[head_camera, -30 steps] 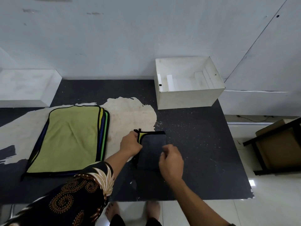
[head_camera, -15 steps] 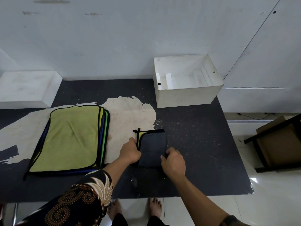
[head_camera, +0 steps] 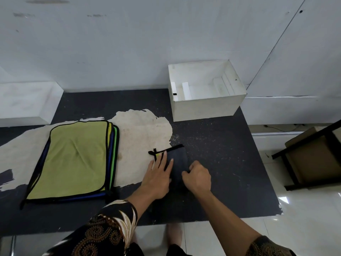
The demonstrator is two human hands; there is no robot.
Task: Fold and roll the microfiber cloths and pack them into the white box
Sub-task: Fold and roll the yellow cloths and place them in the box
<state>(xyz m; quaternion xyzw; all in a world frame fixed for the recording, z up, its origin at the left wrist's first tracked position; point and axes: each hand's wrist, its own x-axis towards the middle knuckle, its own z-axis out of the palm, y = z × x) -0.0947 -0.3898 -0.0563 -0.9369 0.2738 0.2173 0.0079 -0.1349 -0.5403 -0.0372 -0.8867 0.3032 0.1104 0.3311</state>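
Item: dark folded cloth (head_camera: 178, 159), lying at 7 o'clock from the white box (head_camera: 206, 109). Our left hand (head_camera: 158, 175) presses it flat with straight fingers. Our right hand (head_camera: 197, 177) curls round its near edge.
Risk: we judge the roll may skew or slacken if the pressing eases.
White box: white dividers only, no cloths.
Stack of cloths (head_camera: 73, 159): at 9 o'clock.

One white box (head_camera: 204, 109) at the back of the counter (head_camera: 221, 154), just the one. One folded dark cloth (head_camera: 180, 157) out front, and two hands on it: left hand (head_camera: 157, 179), right hand (head_camera: 198, 179). Off to the side, one stack of flat cloths (head_camera: 77, 159). Four colours show at its edges, lime, yellow, blue and green, so at least four in there. One cardboard box (head_camera: 317, 159) beyond the counter's right end.
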